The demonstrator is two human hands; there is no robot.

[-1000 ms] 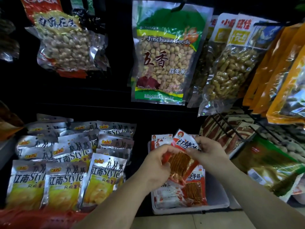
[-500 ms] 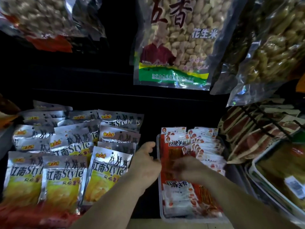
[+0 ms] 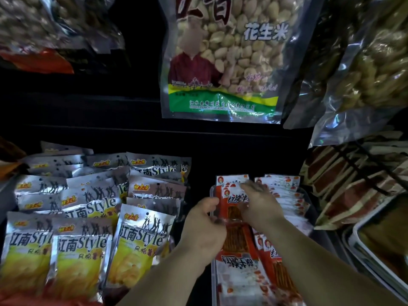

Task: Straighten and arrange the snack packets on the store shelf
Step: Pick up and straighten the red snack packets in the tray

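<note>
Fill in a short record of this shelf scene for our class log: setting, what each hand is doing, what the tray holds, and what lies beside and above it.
setting: store shelf, seen from over the person's hands
left hand: fingers curled at the left edge of a red packet, apparently gripping it
right hand: fingers laid fairly straight across the top of the same packet
tray: clear, holds red packets, some stood in rows at the back, others lying flat in front
left of tray: silver packets with yellow fronts, overlapping in rows
above: peanut bag, hanging
</note>
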